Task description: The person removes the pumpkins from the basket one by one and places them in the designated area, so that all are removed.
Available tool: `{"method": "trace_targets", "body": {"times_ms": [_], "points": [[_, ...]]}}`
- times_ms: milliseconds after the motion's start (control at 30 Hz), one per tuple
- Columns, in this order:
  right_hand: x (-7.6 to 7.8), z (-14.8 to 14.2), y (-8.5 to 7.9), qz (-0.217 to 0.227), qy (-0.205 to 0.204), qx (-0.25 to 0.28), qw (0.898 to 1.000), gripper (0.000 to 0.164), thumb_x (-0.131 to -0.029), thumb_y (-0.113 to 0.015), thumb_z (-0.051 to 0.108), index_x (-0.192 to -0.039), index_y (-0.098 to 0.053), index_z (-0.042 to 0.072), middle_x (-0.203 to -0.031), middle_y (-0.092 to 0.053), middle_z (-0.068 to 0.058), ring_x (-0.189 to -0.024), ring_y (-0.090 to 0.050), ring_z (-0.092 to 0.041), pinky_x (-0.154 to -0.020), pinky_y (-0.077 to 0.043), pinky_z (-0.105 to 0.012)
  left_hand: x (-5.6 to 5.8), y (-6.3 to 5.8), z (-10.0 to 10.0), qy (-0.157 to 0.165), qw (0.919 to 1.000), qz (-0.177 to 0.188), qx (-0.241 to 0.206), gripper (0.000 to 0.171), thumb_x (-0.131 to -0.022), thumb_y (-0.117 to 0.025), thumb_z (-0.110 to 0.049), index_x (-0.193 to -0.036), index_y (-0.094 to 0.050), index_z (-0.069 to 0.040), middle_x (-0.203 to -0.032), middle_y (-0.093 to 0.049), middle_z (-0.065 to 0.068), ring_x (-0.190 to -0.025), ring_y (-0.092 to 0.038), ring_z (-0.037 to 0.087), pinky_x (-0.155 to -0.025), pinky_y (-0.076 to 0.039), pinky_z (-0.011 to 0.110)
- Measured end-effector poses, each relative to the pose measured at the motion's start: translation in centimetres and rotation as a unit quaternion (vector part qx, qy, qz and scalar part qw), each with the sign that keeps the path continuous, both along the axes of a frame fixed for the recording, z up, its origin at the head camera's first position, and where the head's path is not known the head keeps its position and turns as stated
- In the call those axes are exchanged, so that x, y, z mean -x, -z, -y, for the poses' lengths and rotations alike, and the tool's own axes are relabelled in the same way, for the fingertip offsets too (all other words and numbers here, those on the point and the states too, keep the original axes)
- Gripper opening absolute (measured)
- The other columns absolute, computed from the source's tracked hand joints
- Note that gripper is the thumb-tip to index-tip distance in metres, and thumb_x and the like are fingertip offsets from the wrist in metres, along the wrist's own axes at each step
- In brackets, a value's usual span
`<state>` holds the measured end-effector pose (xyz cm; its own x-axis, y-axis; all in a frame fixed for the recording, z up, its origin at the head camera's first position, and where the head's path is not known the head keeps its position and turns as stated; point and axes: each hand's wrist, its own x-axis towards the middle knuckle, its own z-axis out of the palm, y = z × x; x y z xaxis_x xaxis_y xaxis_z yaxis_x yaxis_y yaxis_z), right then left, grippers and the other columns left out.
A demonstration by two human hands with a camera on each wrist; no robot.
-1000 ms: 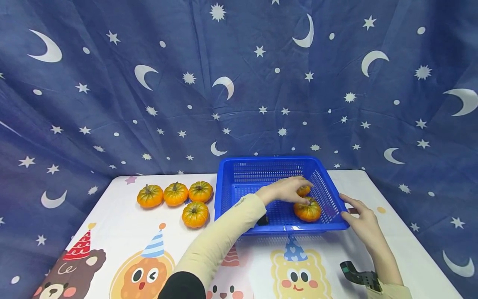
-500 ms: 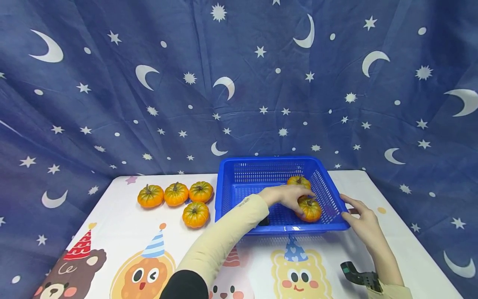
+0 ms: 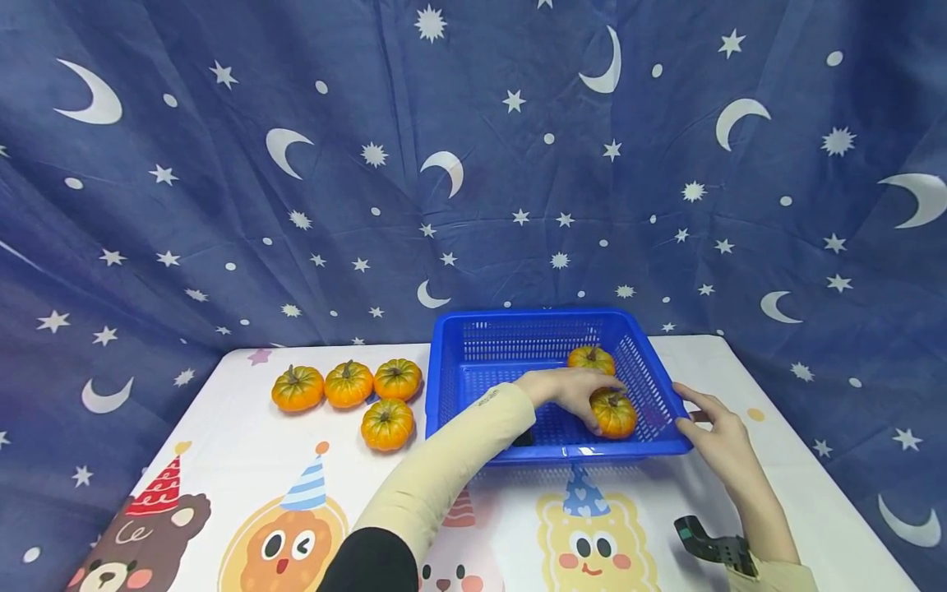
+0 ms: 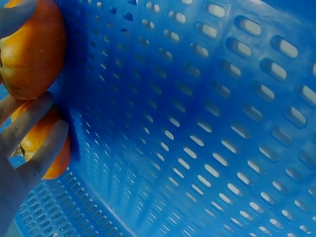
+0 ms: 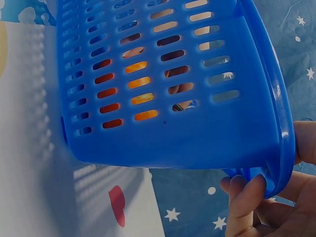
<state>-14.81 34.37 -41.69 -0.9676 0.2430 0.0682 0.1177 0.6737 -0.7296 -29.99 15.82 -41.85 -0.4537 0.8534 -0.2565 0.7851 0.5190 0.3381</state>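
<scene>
My left hand (image 3: 568, 388) reaches into the blue plastic basket (image 3: 533, 316) and grips the nearer small orange pumpkin (image 3: 617, 416), with the thumb on its near side and fingers across its far side. A second pumpkin (image 3: 591, 359) sits just behind it, along the basket's right wall. In the left wrist view, the fingers lie between the gripped pumpkin (image 4: 37, 52) and the other pumpkin (image 4: 55, 160). My right hand (image 3: 718, 433) holds the basket's right rim from outside. Its fingers curl at the rim's corner (image 5: 276, 182) in the right wrist view.
Several more pumpkins (image 3: 348, 384) stand grouped on the table left of the basket. A patterned white cloth (image 3: 244, 460) covers the table. Behind it hangs a dark blue curtain (image 3: 503, 197) with moons and stars. A black wrist mount (image 3: 713, 549) sits on the right arm.
My left hand has shifted from over both pumpkins down to the nearer one, uncovering the farther pumpkin. Over the last half second it has barely moved. My right hand stays at the rim.
</scene>
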Motion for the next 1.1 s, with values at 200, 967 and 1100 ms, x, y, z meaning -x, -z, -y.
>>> {"method": "trace_targets", "body": {"times_ms": [200,967,1100], "points": [[0.0,0.1,-0.1,0.002,-0.001,0.002,1.0,0.052,-0.092,-0.051,0.009,-0.142,-0.044,0.0,-0.138,-0.045,-0.028,-0.113,-0.048,-0.039,-0.071,-0.041,-0.02,0.0,0.0,0.2,0.003,1.0,0.007,-0.005,0.08,-0.078,-0.078,-0.036,-0.146,-0.039,-0.026,-0.145,-0.049,-0.004,-0.131,-0.045,0.01,-0.112,-0.035,0.026],[0.0,0.2,-0.1,0.005,0.003,0.001,1.0,0.052,-0.091,-0.051,0.008,-0.142,-0.043,0.0,-0.139,-0.044,-0.027,-0.114,-0.047,-0.04,-0.072,-0.04,-0.024,0.0,-1.5,1.3,0.014,0.9997,-0.008,-0.017,0.075,-0.078,-0.078,-0.034,-0.144,-0.044,-0.022,-0.142,-0.051,-0.003,-0.126,-0.049,0.011,-0.109,-0.037,0.024],[0.0,0.2,-0.1,0.003,0.004,0.002,1.0,0.052,-0.091,-0.051,0.008,-0.142,-0.044,0.0,-0.139,-0.045,-0.027,-0.114,-0.048,-0.039,-0.072,-0.041,-0.024,-0.1,-2.1,1.7,0.002,0.9996,-0.013,-0.026,0.077,-0.078,-0.078,-0.035,-0.144,-0.043,-0.021,-0.141,-0.052,-0.002,-0.127,-0.049,0.013,-0.109,-0.037,0.024]]}}
